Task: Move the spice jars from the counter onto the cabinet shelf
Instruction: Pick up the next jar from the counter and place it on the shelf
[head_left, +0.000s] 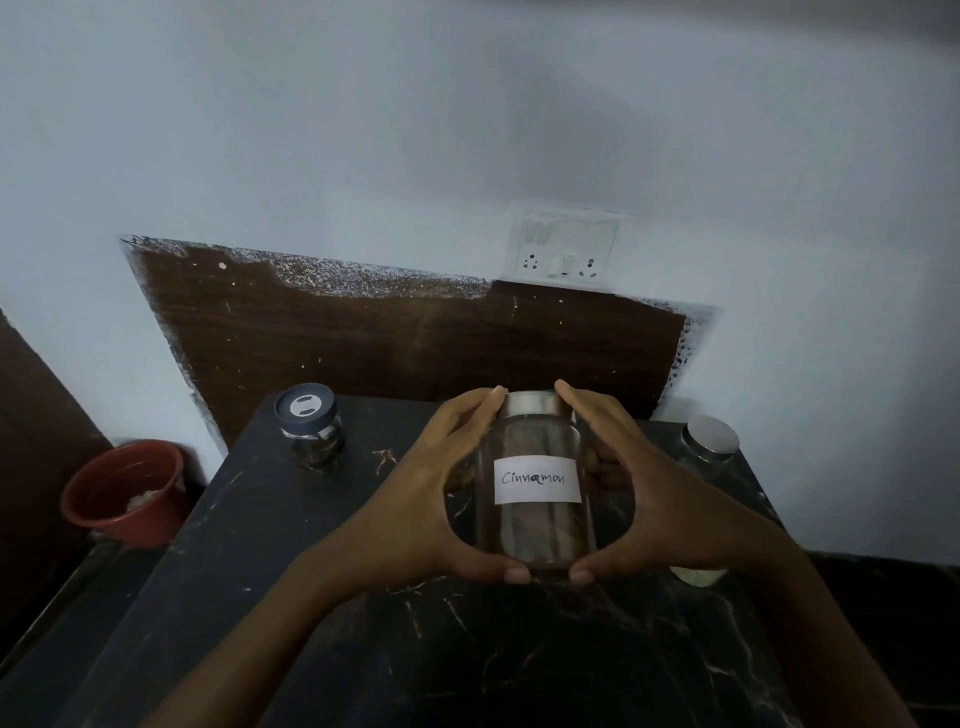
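Observation:
A clear glass jar (535, 525) with a silver lid and a white label reading "Cinnamon" is held between both hands above the black marble counter (322, 571). My left hand (415, 499) grips its left side, thumb under the base and fingers at the lid. My right hand (660, 499) grips the right side the same way. A small jar with a dark blue lid (309, 428) stands at the counter's back left. Another silver-lidded glass jar (709, 447) stands at the back right, partly hidden by my right hand. No cabinet shelf is in view.
A brown wooden panel (395, 343) leans on the white wall behind the counter. A white socket plate (569, 247) sits above it. A red pot (127, 491) stands on the floor to the left, beside the counter's edge.

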